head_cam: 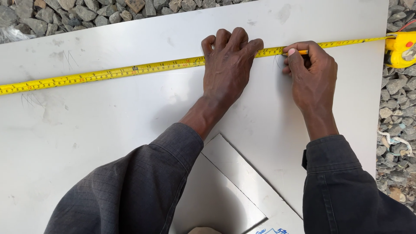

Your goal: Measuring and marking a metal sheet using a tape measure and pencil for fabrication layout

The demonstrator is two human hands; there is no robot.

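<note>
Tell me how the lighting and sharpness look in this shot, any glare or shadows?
Head view: soft, even daylight; the metal sheet shows only mild sheen, no harsh glare; faint shadows under the left hand and right hand; tape measure markings sharp.

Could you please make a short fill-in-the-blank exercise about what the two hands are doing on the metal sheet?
1. The left hand presses a ______ tape measure flat on the metal sheet.
2. The right hand holds a ______ against the tape.
3. The tape's case lies at the sheet's ______ edge.
4. Around the sheet the ground is covered with grey ______.

Missing words: yellow; pencil; right; stones
</note>
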